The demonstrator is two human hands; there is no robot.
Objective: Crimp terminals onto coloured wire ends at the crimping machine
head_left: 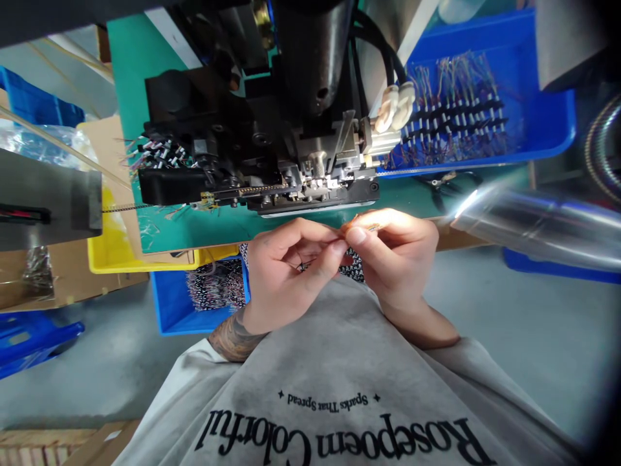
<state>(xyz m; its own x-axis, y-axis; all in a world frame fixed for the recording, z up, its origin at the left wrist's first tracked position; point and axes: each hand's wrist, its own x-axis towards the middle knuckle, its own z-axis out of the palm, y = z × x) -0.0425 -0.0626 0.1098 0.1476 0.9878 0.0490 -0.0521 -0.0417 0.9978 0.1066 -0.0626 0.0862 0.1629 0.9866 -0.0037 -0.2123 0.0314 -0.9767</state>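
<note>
My left hand (pixel 291 268) and my right hand (pixel 400 249) meet in front of the machine's lower edge, fingertips touching. Both are closed, thumb against index finger. Between the right thumb and finger show the ends of thin wires (pixel 372 228), orange and metallic in colour; most of their length is hidden. The left fingers pinch right beside them, and what they grip is covered by the thumb. Just beyond my hands stands a black crimping machine (pixel 272 129), its lit working point (pixel 317 184) fed by a strip of small metal terminals (pixel 257 189).
Wire bundles with black and white connectors fill a blue tray (pixel 538 139) at right. More bundles lie on the green mat (pixel 194 226) and in a blue bin (pixel 167 310) below. A yellow bin (pixel 107 259) stands left. A shiny metal tube (pixel 543 223) juts in at right.
</note>
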